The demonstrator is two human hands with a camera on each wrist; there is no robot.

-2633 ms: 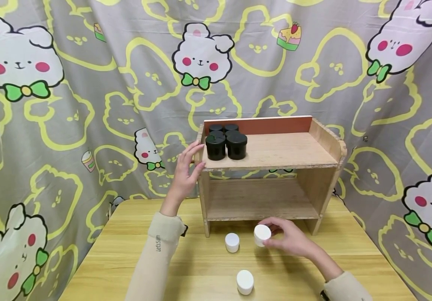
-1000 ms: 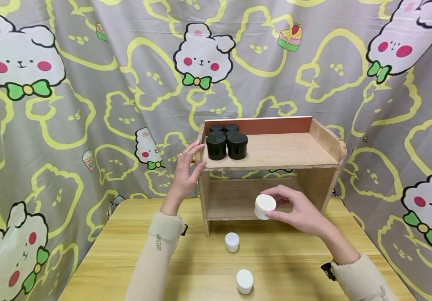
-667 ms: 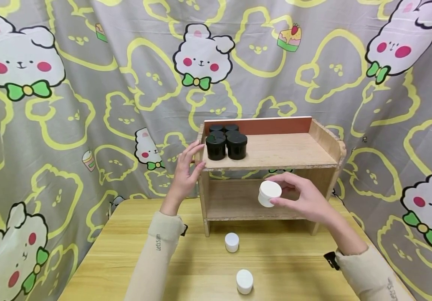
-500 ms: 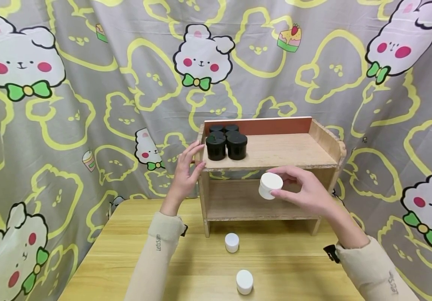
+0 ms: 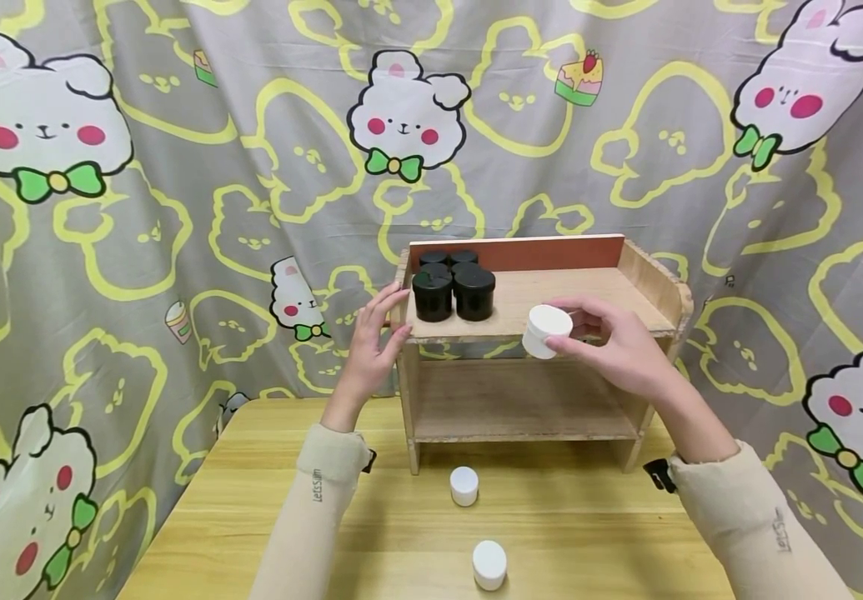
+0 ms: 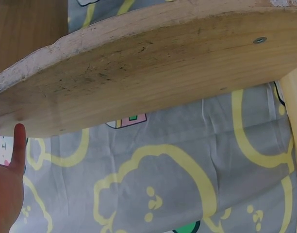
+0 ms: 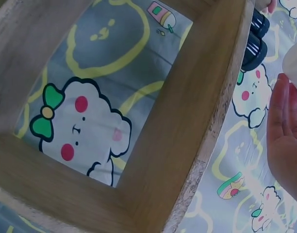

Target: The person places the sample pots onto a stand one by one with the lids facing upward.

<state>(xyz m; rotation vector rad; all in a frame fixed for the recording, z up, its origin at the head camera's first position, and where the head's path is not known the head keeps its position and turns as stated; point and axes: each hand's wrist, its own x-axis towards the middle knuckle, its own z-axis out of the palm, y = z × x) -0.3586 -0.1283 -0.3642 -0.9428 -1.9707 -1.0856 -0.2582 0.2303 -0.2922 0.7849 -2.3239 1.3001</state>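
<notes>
My right hand [image 5: 611,346] pinches a white lidded jar [image 5: 546,332] between thumb and fingers. The jar is off the table, in front of the upper board's front edge, slightly tilted. In the right wrist view part of the white jar [image 7: 295,65] shows at the right edge above my fingers. My left hand [image 5: 369,346] rests against the left side of the wooden shelf [image 5: 544,329], its fingers fairly straight and the thumb at the front corner. Several black lidded jars [image 5: 474,293] stand grouped on the left of the top board, close to my left fingertips.
Two more white jars stand on the table: one jar [image 5: 464,486] just before the shelf, another jar [image 5: 489,564] nearer the front edge. Below the top board is a lower board [image 5: 521,400]. A patterned curtain [image 5: 251,125] hangs behind the wooden table [image 5: 236,500].
My right hand has picked the white jar up from near the table and raised it past the lower board to the top board's height. My left hand has stayed at the shelf's side.
</notes>
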